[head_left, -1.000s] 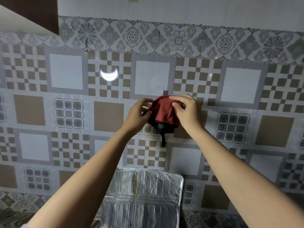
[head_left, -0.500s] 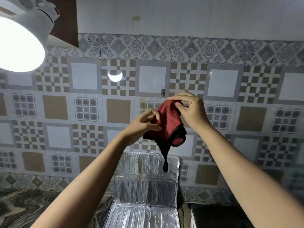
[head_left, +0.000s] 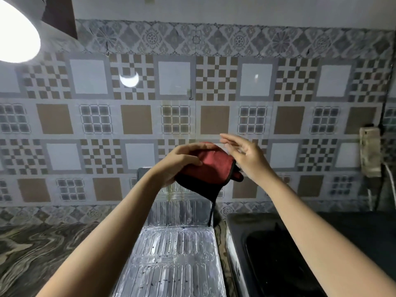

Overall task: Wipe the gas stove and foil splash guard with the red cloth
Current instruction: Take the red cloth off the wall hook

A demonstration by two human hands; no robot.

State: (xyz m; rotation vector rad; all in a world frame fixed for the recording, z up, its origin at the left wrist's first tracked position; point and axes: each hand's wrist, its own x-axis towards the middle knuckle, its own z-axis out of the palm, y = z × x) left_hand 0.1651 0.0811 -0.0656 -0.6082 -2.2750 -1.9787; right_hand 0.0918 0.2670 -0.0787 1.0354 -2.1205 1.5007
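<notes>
At frame centre, red cloth [head_left: 209, 168] partly hidden under clasping left hand [head_left: 177, 163], right hand [head_left: 246, 155] beside it, fingers spread, foil splash guard [head_left: 177, 254] cut off below.

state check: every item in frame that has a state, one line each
red cloth: bunched, held in air, black loop dangling
left hand: shut on red cloth
right hand: open, fingers spread, beside the cloth
foil splash guard: speckled with dark spots
gas stove: dark, unlit
lamp: on

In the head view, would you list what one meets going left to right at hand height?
Left hand → red cloth → right hand → wall socket.
</notes>
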